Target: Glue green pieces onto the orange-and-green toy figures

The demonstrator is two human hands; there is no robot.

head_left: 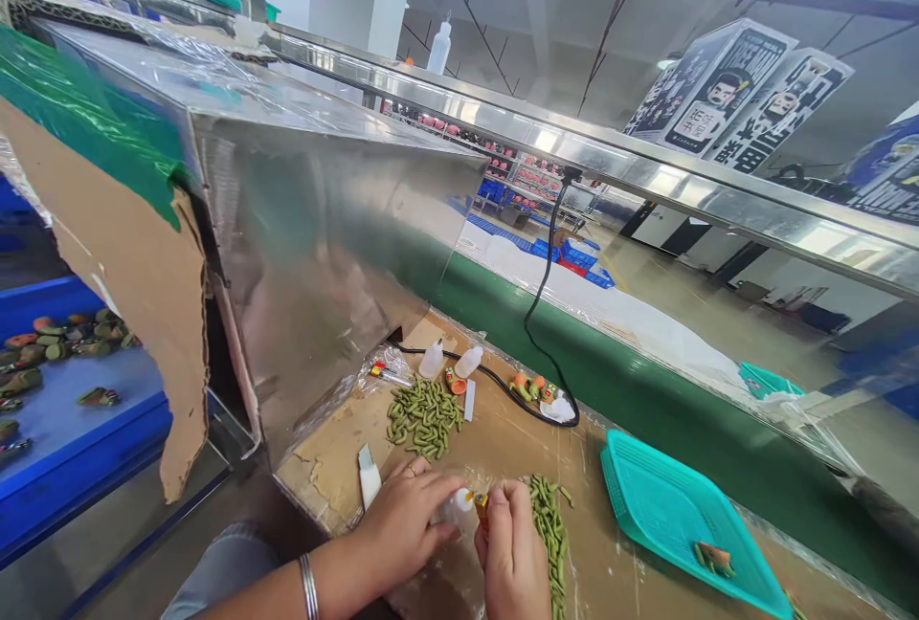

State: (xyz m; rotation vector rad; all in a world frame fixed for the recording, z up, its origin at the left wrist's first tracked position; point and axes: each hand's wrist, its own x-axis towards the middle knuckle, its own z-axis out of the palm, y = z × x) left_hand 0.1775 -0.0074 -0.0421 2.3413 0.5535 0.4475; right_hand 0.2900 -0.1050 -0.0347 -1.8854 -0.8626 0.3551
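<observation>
Your right hand (512,558) has its fingers clamped on a small orange piece (481,511) near the worktop's (323,476) near edge. Your left hand (406,524) has its fingers closed against a white squeeze bottle (459,501). Finished so far: a few assembled pieces (532,390) at the far side and one in the teal tray (646,505). Remaining: the green pile (423,417) and the green row (549,534).

two hands (406,529) (511,553), two white squeeze bottles (432,359) (468,361), one teal tray (646,496), one bangle (308,586)
</observation>
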